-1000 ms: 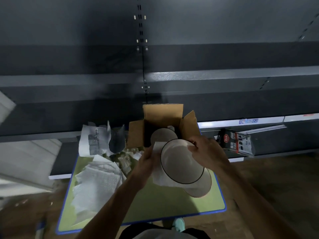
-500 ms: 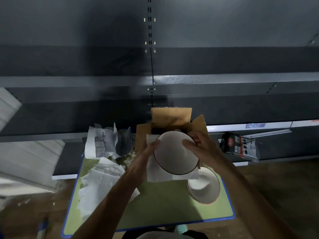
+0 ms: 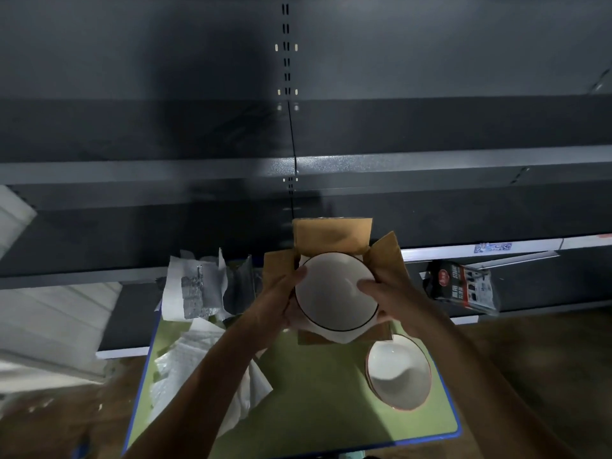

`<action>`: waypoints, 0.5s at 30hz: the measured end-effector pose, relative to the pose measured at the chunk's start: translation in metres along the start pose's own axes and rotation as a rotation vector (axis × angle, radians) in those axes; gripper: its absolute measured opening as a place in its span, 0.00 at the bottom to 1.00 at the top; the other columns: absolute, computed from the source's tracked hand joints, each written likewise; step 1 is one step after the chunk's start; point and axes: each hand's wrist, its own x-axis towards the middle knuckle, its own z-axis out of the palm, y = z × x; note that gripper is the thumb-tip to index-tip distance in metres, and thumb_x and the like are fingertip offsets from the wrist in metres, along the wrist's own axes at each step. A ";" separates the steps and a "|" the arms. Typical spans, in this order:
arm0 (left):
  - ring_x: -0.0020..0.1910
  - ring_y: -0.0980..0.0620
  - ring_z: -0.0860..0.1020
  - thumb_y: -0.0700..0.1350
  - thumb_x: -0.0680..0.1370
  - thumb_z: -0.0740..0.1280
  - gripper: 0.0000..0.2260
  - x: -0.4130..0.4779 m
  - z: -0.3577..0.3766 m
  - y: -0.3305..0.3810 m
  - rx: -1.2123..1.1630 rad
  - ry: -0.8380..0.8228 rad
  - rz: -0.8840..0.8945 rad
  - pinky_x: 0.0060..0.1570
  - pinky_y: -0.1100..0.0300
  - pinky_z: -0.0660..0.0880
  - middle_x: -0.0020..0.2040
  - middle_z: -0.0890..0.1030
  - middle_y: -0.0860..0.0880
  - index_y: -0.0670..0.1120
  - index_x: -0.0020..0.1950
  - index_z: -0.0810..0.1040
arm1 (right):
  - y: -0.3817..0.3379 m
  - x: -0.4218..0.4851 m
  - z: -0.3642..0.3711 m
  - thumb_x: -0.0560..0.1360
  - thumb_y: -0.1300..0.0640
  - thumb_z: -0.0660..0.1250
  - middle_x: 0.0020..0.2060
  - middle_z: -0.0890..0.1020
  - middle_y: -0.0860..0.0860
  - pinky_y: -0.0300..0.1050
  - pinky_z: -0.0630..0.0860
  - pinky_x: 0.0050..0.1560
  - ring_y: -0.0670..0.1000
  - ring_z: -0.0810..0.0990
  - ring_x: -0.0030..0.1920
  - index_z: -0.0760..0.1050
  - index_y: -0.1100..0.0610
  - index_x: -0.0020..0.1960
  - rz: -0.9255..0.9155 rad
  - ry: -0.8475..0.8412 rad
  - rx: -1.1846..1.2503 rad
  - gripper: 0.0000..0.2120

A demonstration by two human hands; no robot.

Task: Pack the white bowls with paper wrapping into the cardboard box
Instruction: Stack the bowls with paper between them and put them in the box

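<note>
Both hands grasp one white bowl (image 3: 334,293) with a thin dark rim, holding it tilted over the mouth of the open cardboard box (image 3: 331,236), whose flaps stand up beyond and on either side of the hands. The left hand (image 3: 281,303) grips the bowl's left edge, thumb on the rim; the right hand (image 3: 394,299) grips the right edge, fingertips resting inside the bowl. A paper sheet (image 3: 344,336) lies under the bowl, its corner sticking out below the near rim. Just below the right hand, a second white bowl (image 3: 397,372) with a reddish rim sits upright on the green desk (image 3: 314,409). Beneath the left forearm lies a loose pile of wrapping paper (image 3: 185,369); beyond it, left of the left hand, stands crumpled printed paper (image 3: 198,286). Right of the right hand, a dark packet (image 3: 463,286) leans on the shelf (image 3: 496,313).
</note>
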 end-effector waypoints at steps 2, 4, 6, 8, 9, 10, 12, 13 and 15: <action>0.59 0.42 0.79 0.64 0.74 0.67 0.29 0.002 0.005 0.003 -0.006 0.034 -0.004 0.46 0.49 0.81 0.63 0.79 0.43 0.52 0.70 0.71 | -0.001 0.005 0.004 0.78 0.58 0.60 0.52 0.78 0.54 0.56 0.83 0.40 0.56 0.78 0.53 0.75 0.50 0.59 -0.041 0.035 -0.075 0.12; 0.59 0.42 0.78 0.60 0.79 0.61 0.24 0.004 0.008 0.009 0.048 0.069 0.025 0.47 0.51 0.81 0.63 0.78 0.42 0.50 0.71 0.70 | -0.001 0.013 0.004 0.79 0.54 0.60 0.48 0.77 0.52 0.54 0.82 0.41 0.54 0.78 0.49 0.74 0.50 0.56 -0.111 0.119 -0.188 0.08; 0.61 0.42 0.76 0.62 0.79 0.59 0.25 0.005 0.010 0.015 0.101 0.088 0.057 0.54 0.46 0.79 0.64 0.76 0.42 0.50 0.72 0.69 | -0.005 0.019 0.002 0.80 0.52 0.59 0.43 0.76 0.50 0.51 0.76 0.42 0.54 0.77 0.46 0.74 0.51 0.53 -0.204 0.208 -0.354 0.06; 0.61 0.42 0.76 0.66 0.77 0.58 0.29 0.008 0.013 0.023 0.200 0.077 0.093 0.59 0.41 0.76 0.63 0.77 0.42 0.50 0.71 0.70 | -0.008 0.025 0.000 0.80 0.52 0.59 0.40 0.76 0.50 0.47 0.72 0.39 0.53 0.76 0.43 0.73 0.51 0.52 -0.233 0.246 -0.406 0.06; 0.61 0.43 0.76 0.68 0.75 0.57 0.31 0.009 0.014 0.027 0.259 0.087 0.109 0.61 0.39 0.75 0.63 0.77 0.43 0.49 0.69 0.71 | -0.010 0.027 0.000 0.80 0.52 0.58 0.40 0.76 0.50 0.45 0.70 0.37 0.53 0.76 0.42 0.73 0.52 0.53 -0.232 0.255 -0.425 0.07; 0.61 0.43 0.77 0.71 0.72 0.56 0.33 0.012 0.015 0.029 0.320 0.118 0.129 0.61 0.39 0.75 0.62 0.78 0.43 0.49 0.67 0.73 | -0.011 0.031 -0.001 0.80 0.52 0.59 0.41 0.76 0.51 0.44 0.70 0.36 0.53 0.76 0.42 0.73 0.52 0.54 -0.234 0.270 -0.448 0.07; 0.57 0.44 0.79 0.78 0.67 0.56 0.40 0.023 0.012 0.031 0.441 0.175 0.152 0.57 0.39 0.77 0.57 0.80 0.44 0.47 0.60 0.78 | -0.011 0.039 -0.003 0.80 0.52 0.59 0.45 0.77 0.53 0.45 0.71 0.40 0.55 0.76 0.45 0.74 0.53 0.55 -0.242 0.314 -0.513 0.08; 0.56 0.44 0.79 0.78 0.68 0.56 0.39 0.029 0.012 0.032 0.476 0.170 0.145 0.57 0.40 0.77 0.56 0.81 0.44 0.46 0.59 0.78 | -0.012 0.042 -0.004 0.80 0.51 0.59 0.47 0.76 0.54 0.46 0.70 0.42 0.56 0.76 0.46 0.74 0.53 0.55 -0.249 0.335 -0.553 0.09; 0.59 0.44 0.76 0.68 0.78 0.54 0.29 0.034 0.017 0.036 0.473 0.126 0.093 0.62 0.44 0.74 0.60 0.78 0.45 0.45 0.63 0.75 | -0.013 0.050 -0.006 0.80 0.51 0.60 0.51 0.73 0.56 0.44 0.67 0.44 0.57 0.75 0.48 0.74 0.54 0.57 -0.244 0.362 -0.591 0.10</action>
